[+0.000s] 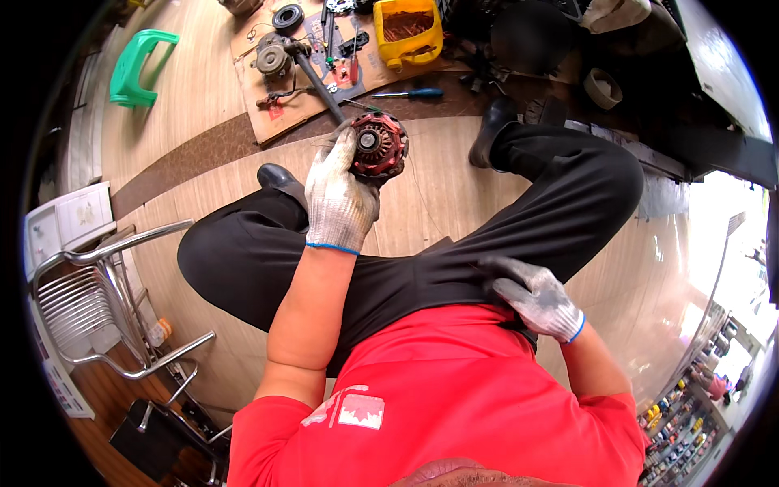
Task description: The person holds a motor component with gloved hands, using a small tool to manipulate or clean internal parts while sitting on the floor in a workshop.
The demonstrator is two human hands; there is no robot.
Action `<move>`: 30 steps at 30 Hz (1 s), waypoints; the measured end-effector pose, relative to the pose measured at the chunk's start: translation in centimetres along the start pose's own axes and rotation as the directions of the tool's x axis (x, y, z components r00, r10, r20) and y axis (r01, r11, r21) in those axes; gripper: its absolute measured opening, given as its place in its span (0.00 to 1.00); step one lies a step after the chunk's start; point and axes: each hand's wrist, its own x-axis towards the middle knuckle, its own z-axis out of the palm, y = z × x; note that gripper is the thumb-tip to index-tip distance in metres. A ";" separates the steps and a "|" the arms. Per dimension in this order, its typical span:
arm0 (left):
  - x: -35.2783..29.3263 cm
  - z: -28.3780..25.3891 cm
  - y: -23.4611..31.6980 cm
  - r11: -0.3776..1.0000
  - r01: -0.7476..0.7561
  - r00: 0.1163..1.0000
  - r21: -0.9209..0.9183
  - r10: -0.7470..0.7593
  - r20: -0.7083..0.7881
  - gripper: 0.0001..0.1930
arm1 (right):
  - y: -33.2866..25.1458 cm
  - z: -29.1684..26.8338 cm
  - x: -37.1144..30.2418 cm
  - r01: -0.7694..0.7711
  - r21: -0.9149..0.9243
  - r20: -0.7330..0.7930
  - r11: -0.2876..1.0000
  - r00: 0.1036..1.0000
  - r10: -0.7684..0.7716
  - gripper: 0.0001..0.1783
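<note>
My left hand (339, 191), in a white knit glove with a blue cuff, is closed around a round red-and-dark metal machine part (378, 144) with a toothed ring and a pale hub at its middle. It is held up in front of my lap, its toothed side facing me. The palm side of the grip is hidden. My right hand (537, 299), in a grey-stained white glove, rests by my lap near the shirt hem, fingers stretched out. It holds nothing that I can see. Just beyond the part, a hammer (320, 85) lies slanted with its handle toward me.
Cardboard (264, 122) on the floor bears small tools and metal parts. A yellow cut-open container (408, 34) holds rusty-brown contents. A blue-handled screwdriver (410, 93) lies nearby. A green stool (142, 69) stands at far left, a metal chair (81, 312) at left.
</note>
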 end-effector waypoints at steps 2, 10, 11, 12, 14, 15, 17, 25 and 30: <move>0.0 0.3 0.0 1.000 -0.004 1.000 -0.006 0.004 0.004 0.18 | -1.9 -1.2 1.1 0.015 -0.068 -0.104 0.998 0.994 -0.022 0.29; -0.2 0.8 0.7 1.000 -0.027 0.999 -0.002 0.027 0.046 0.17 | -4.0 1.5 15.0 0.211 -0.043 -0.221 0.977 0.951 -0.215 0.33; -0.3 0.9 0.7 0.999 -0.028 0.999 -0.018 0.029 0.044 0.16 | -4.5 1.1 16.1 0.225 -0.047 -0.110 0.973 0.967 -0.229 0.30; -0.5 1.0 0.7 0.999 -0.029 0.999 -0.035 0.030 0.041 0.16 | -5.0 0.7 16.8 0.239 -0.050 0.001 0.970 0.971 -0.239 0.28; -0.7 0.9 1.0 0.999 -0.044 0.995 -0.022 0.046 0.093 0.16 | -4.8 1.0 17.7 0.202 0.150 -0.030 0.968 0.979 -0.200 0.18; -0.7 0.8 1.0 0.999 -0.050 0.995 -0.012 0.051 0.086 0.16 | -5.1 0.7 17.6 0.150 0.222 -0.005 0.964 0.988 -0.152 0.17; -0.6 0.6 0.9 0.999 -0.053 0.996 0.009 0.052 0.078 0.16 | -4.6 0.2 18.0 0.105 0.253 0.005 0.962 0.994 -0.110 0.15; -1.1 0.8 0.4 0.992 -0.058 0.997 0.113 0.051 0.056 0.16 | -5.2 -1.5 16.1 0.237 -0.256 -0.270 0.937 0.913 -0.304 0.16; -0.6 0.6 -0.2 0.988 -0.129 0.992 0.088 0.129 0.006 0.15 | -6.2 -0.4 11.9 0.405 -0.456 -0.112 0.793 0.858 -0.502 0.13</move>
